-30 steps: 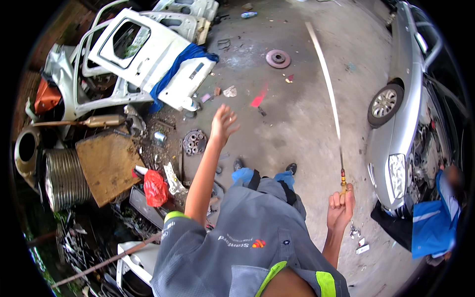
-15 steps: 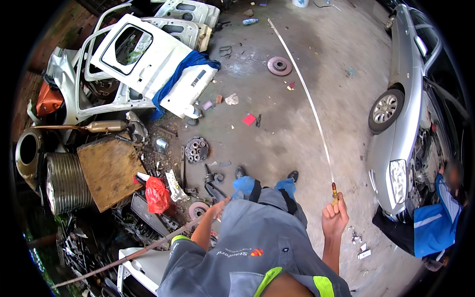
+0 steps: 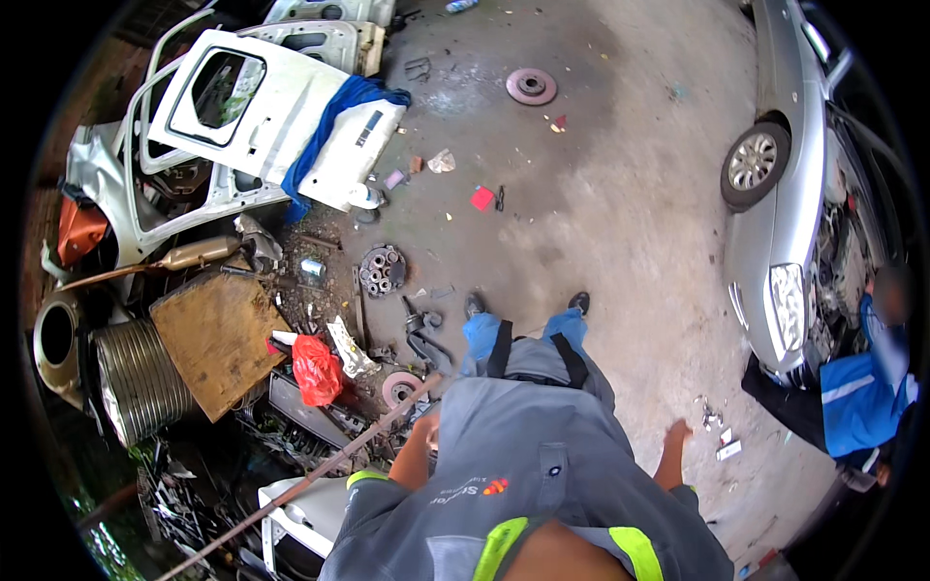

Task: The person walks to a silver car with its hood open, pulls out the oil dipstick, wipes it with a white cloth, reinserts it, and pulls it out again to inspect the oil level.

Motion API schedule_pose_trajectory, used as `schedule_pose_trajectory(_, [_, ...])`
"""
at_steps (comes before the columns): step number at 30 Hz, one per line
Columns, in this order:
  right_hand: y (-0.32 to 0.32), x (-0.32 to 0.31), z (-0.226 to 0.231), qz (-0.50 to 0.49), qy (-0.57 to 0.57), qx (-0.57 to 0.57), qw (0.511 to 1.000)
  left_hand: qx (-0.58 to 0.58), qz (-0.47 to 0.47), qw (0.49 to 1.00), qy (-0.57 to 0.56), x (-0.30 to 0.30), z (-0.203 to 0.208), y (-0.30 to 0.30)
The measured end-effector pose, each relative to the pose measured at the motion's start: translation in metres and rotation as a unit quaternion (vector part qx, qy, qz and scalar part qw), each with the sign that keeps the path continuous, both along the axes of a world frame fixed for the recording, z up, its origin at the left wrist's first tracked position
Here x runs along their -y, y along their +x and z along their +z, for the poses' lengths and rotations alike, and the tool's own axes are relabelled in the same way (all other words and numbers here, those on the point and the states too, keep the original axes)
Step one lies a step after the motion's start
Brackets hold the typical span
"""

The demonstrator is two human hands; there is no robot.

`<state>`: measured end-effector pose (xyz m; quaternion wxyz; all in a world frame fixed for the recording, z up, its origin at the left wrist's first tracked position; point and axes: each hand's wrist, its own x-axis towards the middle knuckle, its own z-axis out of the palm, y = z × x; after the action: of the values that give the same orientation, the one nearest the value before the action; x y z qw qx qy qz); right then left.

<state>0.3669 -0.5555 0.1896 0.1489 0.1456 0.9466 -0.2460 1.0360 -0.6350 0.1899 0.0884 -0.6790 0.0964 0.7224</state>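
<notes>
The rod (image 3: 344, 457) lies beside the left hand (image 3: 426, 431), its long axis diagonal. One end points ahead and to the right, finishing just forward of the left hand; the other runs back and to the left, out of view at the lower edge. The rod is slim, nearly straight, dull brown and rough in tone. The hands are well apart, one on each side of the grey shirt (image 3: 528, 436). The shirt partly covers the left hand, so whether it grips the rod cannot be told. The grip of the right hand (image 3: 678, 433) cannot be told either. A brake disc (image 3: 393, 389) lies forward of the left hand; a white panel (image 3: 305, 513) lies behind and left of it. To the right of the right hand is a white box (image 3: 728, 450). Ahead, concrete floor (image 3: 639, 242) extends rightward to the silver car (image 3: 760, 242).
</notes>
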Motion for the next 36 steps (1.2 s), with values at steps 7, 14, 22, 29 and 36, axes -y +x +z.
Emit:
schedule_pose_trajectory(7, [0.037,-0.085,0.054,0.176,0.311,-0.137,0.924,0.067,-0.164,0.984,-0.014,0.001,-0.009,0.043])
schedule_pose_trajectory(14, [0.061,-0.061,0.055,0.094,0.373,-0.108,0.917,0.127,-0.384,0.914,-0.031,0.041,-0.016,0.042])
schedule_pose_trajectory(22, [-0.01,-0.086,0.042,0.1,0.291,-0.045,0.95,-0.042,-0.101,0.993,-0.053,0.158,0.075,-0.102])
schedule_pose_trajectory(29, [-0.073,-0.072,0.026,0.223,0.204,-0.03,0.953,-0.02,-0.105,0.994,0.002,0.111,0.026,-0.1])
schedule_pose_trajectory(36, [-0.06,-0.023,0.06,0.301,0.248,-0.012,0.921,-0.078,-0.076,0.994,-0.017,0.236,0.1,-0.189])
